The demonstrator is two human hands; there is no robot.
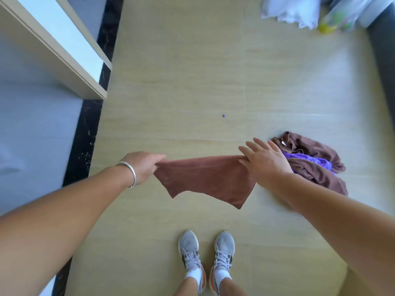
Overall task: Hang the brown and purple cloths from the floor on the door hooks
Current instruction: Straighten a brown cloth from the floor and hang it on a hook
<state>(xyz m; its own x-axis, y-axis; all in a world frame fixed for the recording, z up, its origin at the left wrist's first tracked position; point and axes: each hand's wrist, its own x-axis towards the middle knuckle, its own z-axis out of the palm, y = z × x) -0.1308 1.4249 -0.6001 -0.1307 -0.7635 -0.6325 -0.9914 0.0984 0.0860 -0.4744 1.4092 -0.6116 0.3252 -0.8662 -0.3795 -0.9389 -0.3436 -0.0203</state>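
Note:
A brown cloth (205, 180) hangs stretched between both hands above the wooden floor. My left hand (143, 165), with a silver bangle on the wrist, pinches its left top corner. My right hand (264, 161) holds the right top corner with thumb and palm, its fingers spread. To the right on the floor lies a crumpled heap of more brown cloth (314, 165) with a purple cloth (307, 160) tucked in its middle. No hooks are in view.
A pale door edge (64, 60) and a dark threshold strip (85, 135) run along the left. White plastic bags (295, 11) and a yellow item (327, 26) lie at the far right. My feet in grey shoes (206, 259) stand below the cloth.

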